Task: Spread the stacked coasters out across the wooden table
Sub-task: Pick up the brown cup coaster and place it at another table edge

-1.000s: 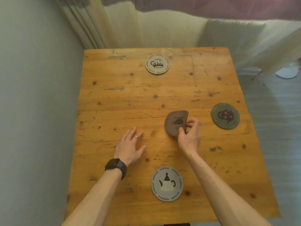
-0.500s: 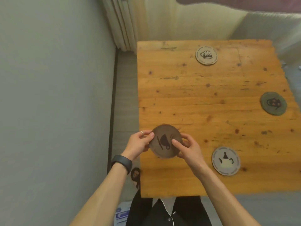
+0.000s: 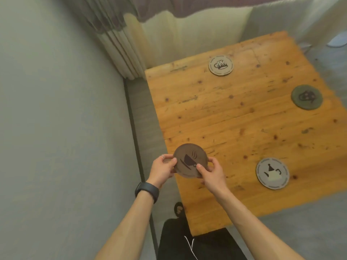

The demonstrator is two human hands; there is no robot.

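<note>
Both hands hold one brown coaster [image 3: 190, 160] above the near left edge of the wooden counter [image 3: 234, 128], at about 8 o'clock from the counter's middle. The coaster is round, tilted slightly toward the camera, and shows a dark steaming cup on a saucer. The left hand [image 3: 163, 168] pinches its left rim, thumb on top, with a ring on one finger and a dark watch [image 3: 147, 191] on the wrist. The right hand [image 3: 211, 174] pinches the lower right rim, its thumb lying on the printed face near the cup and the other fingers curled behind. So each grip is pressed together on the coaster's edge; whether more than one coaster sits in that hold cannot be told.

Three other coasters lie flat on the counter, well apart. A pale one with a mug design [image 3: 221, 65] lies at 12 o'clock near the far edge. A dark green one [image 3: 306, 97] lies at 2 o'clock, close to the right edge. A light grey one with a teapot design [image 3: 272, 173] lies at 4 o'clock, to the right of the hands.

At 9 o'clock a grey wall [image 3: 62, 128] runs beside the counter with a strip of floor between them. Pale curtains [image 3: 169, 34] hang at 11 o'clock beyond the far edge. Dark trousers [image 3: 197, 243] with a white drawstring show at 6 o'clock below the forearms
</note>
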